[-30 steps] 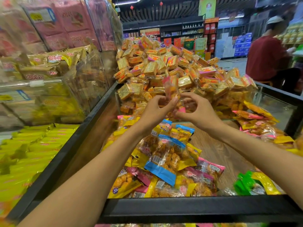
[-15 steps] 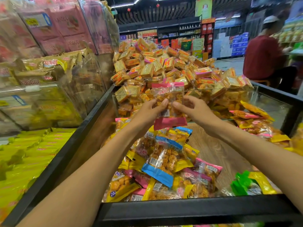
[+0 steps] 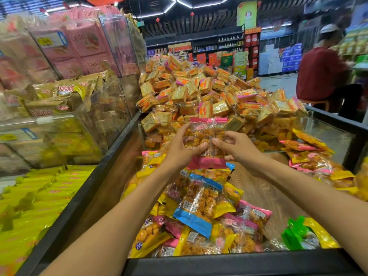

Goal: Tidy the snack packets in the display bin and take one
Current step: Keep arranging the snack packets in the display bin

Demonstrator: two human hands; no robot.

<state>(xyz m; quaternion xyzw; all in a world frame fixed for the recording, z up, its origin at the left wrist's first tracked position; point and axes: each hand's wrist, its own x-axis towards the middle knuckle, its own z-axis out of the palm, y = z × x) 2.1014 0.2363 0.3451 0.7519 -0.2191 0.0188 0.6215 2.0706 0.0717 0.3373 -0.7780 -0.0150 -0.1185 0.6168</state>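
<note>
Heaped cracker packs [image 3: 199, 90] behind; left hand [image 3: 179, 148] and right hand [image 3: 237, 146] pinch pink packet [image 3: 207, 140].

Both hands are holding a packet [image 3: 207, 143] made of see-through shiny plastic with pink ends, and it is crinkling in the light. Below the hands, more packets [image 3: 199, 204] of the same glossy plastic are shining, some with blue or yellow ends. The bin floor [image 3: 264, 194] under the right hand [image 3: 237, 149] is looking like smooth wood with lines in it. The bin rim [image 3: 229, 262] nearest the arms is looking black and dull. Beyond the left hand [image 3: 180, 149], a clear wall [image 3: 328, 132] is looking smooth like glass or plastic.
</note>
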